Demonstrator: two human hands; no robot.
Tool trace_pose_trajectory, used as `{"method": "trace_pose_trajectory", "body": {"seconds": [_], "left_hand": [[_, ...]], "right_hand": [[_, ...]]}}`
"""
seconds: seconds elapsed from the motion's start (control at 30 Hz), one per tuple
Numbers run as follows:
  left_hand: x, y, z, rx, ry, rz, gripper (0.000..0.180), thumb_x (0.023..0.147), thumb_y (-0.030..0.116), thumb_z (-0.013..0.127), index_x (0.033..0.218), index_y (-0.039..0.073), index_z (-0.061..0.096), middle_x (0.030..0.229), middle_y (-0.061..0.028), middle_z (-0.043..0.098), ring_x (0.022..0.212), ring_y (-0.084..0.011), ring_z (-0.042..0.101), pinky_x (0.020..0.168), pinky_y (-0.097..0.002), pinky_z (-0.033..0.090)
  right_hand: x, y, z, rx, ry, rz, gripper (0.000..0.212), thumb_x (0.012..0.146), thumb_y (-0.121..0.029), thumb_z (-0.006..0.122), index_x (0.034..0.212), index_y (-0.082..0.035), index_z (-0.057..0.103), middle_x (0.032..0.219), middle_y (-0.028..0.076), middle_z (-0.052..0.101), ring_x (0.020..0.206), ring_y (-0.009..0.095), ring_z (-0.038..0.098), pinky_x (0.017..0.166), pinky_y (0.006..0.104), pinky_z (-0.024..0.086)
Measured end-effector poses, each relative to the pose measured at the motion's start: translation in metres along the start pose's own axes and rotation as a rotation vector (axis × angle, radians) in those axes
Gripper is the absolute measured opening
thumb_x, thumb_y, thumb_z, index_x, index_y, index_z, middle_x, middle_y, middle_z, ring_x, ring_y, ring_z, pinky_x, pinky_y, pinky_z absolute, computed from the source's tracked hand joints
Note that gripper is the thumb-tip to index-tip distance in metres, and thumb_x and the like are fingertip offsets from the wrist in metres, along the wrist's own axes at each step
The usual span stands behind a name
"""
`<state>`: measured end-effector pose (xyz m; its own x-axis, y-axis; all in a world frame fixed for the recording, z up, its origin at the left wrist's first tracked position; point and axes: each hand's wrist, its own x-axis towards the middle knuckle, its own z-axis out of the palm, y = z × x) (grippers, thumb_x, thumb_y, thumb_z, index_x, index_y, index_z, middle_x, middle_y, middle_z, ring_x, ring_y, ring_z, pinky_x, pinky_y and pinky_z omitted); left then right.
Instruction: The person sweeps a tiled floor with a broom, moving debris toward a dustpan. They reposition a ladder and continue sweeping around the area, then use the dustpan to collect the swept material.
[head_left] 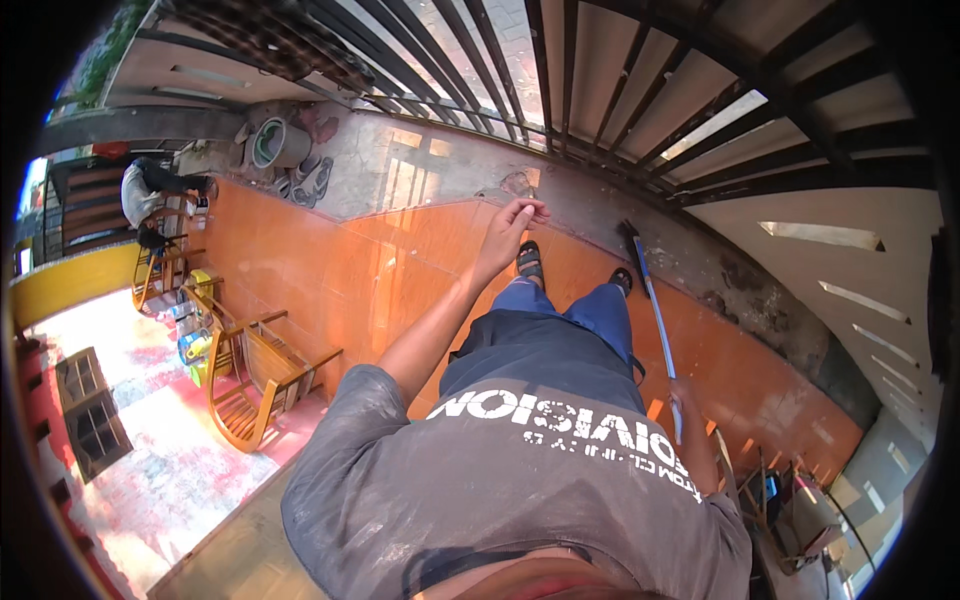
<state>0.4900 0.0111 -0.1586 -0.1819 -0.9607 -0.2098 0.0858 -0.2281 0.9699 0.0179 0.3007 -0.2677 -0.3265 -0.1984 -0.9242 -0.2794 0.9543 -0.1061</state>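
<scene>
My right hand [684, 396], low at my right side, is wrapped round the long blue handle of a broom [655, 300]. Its small dark head points away from me and rests near the line where orange tiles meet grey concrete. My left arm is stretched forward, and my left hand [522, 213] is raised over the tile edge with its fingers bent together in a pinch. Whether anything small sits between those fingertips is too fine to make out. Just beyond them a brownish patch [517, 184] shows on the concrete.
A dark barred gate [560, 80] runs along the far side. A grey bucket [281, 143] and several sandals [318, 180] stand at the far left. Wooden chairs [262, 375] line the left, where another person [150, 195] bends over. Cluttered items [800, 510] stand at right.
</scene>
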Motion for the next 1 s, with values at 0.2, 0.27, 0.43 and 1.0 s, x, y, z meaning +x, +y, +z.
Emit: {"method": "trace_pose_trajectory", "body": {"seconds": [0.2,0.27,0.43,1.0], "left_hand": [[-0.012,-0.004,0.032,-0.064,0.229,0.135,0.026,0.103,0.019,0.043,0.116,0.002,0.058,0.105,-0.0079,0.066,0.096,-0.014,0.061,0.085,-0.0287,0.048],[-0.022,-0.014,0.058,-0.093,0.317,0.133,0.026,0.103,0.019,0.043,0.115,0.002,0.058,0.105,-0.0078,0.066,0.095,-0.0137,0.061,0.084,-0.0283,0.048],[-0.069,-0.044,0.138,-0.219,0.547,0.127,0.025,0.103,0.02,0.043,0.115,0.003,0.059,0.105,-0.006,0.066,0.094,-0.0118,0.06,0.084,-0.0271,0.046],[-0.184,-0.053,0.306,-0.179,0.773,0.238,0.027,0.103,0.022,0.043,0.115,0.004,0.058,0.106,-0.0064,0.066,0.097,-0.0137,0.06,0.086,-0.0295,0.047]], "right_hand": [[0.035,0.009,-0.109,-0.828,0.058,-0.433,0.034,0.086,-0.027,0.063,0.076,0.005,0.058,0.053,0.01,0.053,0.044,0.024,0.057,0.042,0.0397,0.043],[0.077,-0.001,-0.15,-0.919,0.062,-0.462,0.034,0.086,-0.027,0.062,0.078,0.006,0.058,0.054,0.011,0.054,0.047,0.025,0.058,0.044,0.0407,0.044],[0.17,-0.028,-0.244,-1.015,0.095,-0.544,0.036,0.085,-0.027,0.061,0.081,0.008,0.059,0.055,0.013,0.055,0.052,0.028,0.061,0.049,0.0431,0.045],[0.181,-0.003,-0.376,-1.199,0.068,-0.691,0.041,0.086,-0.032,0.058,0.097,0.007,0.067,0.098,0.029,0.066,0.09,0.04,0.067,0.081,0.0512,0.05]]}}
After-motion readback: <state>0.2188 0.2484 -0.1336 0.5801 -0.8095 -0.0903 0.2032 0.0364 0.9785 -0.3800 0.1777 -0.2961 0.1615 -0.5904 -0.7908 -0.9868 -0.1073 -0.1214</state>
